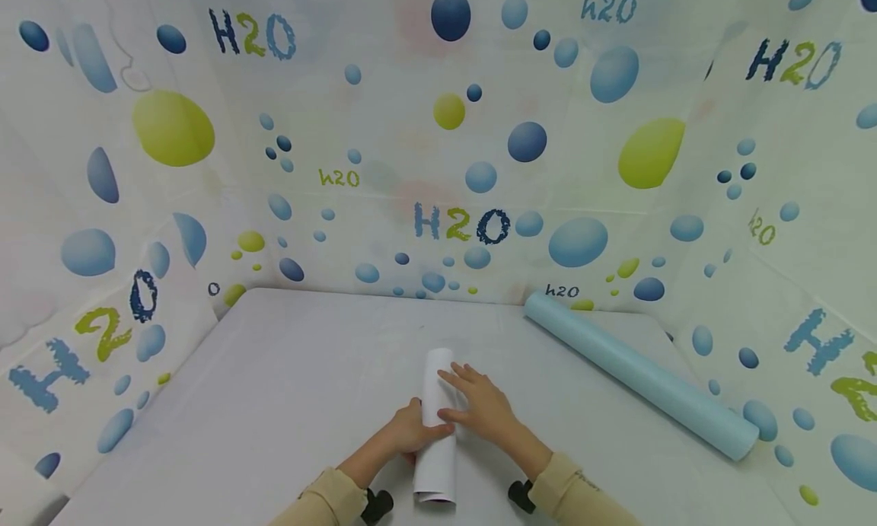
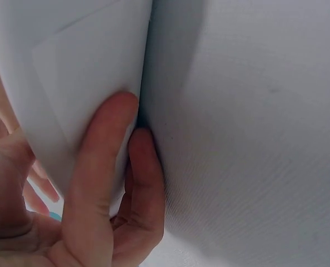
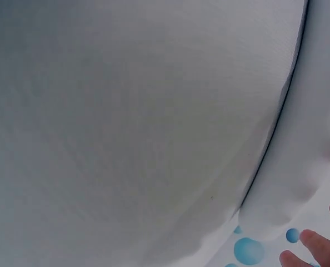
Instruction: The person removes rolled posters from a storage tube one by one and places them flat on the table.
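A rolled sheet of white paper (image 1: 435,465) lies lengthwise on the white table in front of me, its loose layers showing at the near end. My left hand (image 1: 408,430) grips the roll from the left, thumb laid across its top. In the left wrist view, the left thumb (image 2: 101,172) presses the paper while the other fingers reach under its side. From the right, my right hand (image 1: 485,406) reaches over the upper half of the roll with fingers spread. In the right wrist view, some right fingertips (image 3: 320,248) extend past the roll's end.
A long light blue roll (image 1: 637,370) lies diagonally on the right side of the white-covered table (image 1: 274,404). Behind and at both sides hangs a white curtain (image 1: 390,122) printed with bubbles and H2O lettering. Dark devices sit at both wrists.
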Demonstrator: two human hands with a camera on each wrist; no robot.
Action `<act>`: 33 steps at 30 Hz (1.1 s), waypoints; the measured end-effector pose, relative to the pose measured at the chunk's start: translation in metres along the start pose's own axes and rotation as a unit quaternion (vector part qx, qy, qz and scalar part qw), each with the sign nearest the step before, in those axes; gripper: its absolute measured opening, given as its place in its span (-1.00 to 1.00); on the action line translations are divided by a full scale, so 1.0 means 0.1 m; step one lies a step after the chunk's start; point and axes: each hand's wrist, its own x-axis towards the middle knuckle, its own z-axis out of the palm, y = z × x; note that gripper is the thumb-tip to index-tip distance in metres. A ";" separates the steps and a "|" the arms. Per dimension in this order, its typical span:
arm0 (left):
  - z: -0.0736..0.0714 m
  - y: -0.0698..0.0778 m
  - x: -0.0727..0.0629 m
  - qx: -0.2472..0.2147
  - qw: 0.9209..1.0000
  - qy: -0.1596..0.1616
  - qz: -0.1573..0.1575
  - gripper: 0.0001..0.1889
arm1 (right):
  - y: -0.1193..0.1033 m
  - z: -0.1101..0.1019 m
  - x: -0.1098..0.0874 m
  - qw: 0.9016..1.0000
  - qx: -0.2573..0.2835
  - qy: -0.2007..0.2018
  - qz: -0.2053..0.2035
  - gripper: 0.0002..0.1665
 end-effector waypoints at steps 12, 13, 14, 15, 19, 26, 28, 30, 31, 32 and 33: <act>0.00 -0.04 0.04 -0.009 1.000 0.001 0.010 -0.24 | -0.13 0.09 0.15 0.998 0.018 -0.052 -0.020 -0.28; 0.00 -0.04 0.04 -0.008 1.000 0.001 0.013 -0.24 | -0.14 0.09 0.16 0.998 0.017 -0.057 -0.022 -0.29; 0.00 -0.05 0.05 -0.007 1.000 0.000 0.015 -0.23 | -0.15 0.09 0.17 0.998 0.018 -0.061 -0.024 -0.31; 0.00 -0.06 0.05 -0.005 1.000 -0.001 0.017 -0.22 | -0.16 0.10 0.18 0.997 0.016 -0.064 -0.026 -0.32; 0.00 -0.07 0.06 -0.003 1.000 -0.004 0.021 -0.17 | -0.17 0.11 0.19 0.997 0.015 -0.068 -0.033 -0.36; 0.00 -0.07 0.06 -0.002 1.000 -0.003 0.022 -0.19 | -0.16 0.13 0.19 0.996 0.030 -0.072 -0.030 -0.42; 0.00 -0.07 0.07 -0.002 1.000 -0.004 0.021 -0.21 | -0.14 0.15 0.19 0.996 0.035 -0.072 -0.028 -0.44; 0.00 -0.08 0.07 -0.003 1.000 -0.007 0.021 -0.21 | -0.13 0.16 0.19 0.996 0.040 -0.072 -0.026 -0.45; 0.00 -0.09 0.08 -0.003 1.000 -0.009 0.021 -0.22 | -0.13 0.16 0.19 0.996 0.044 -0.073 -0.024 -0.45; 0.00 -0.09 0.08 -0.003 1.000 -0.012 0.021 -0.22 | -0.12 0.17 0.19 0.996 0.046 -0.075 -0.021 -0.44; -0.01 -0.09 0.09 -0.003 1.000 -0.015 0.023 -0.21 | -0.12 0.17 0.19 0.996 0.050 -0.076 -0.019 -0.43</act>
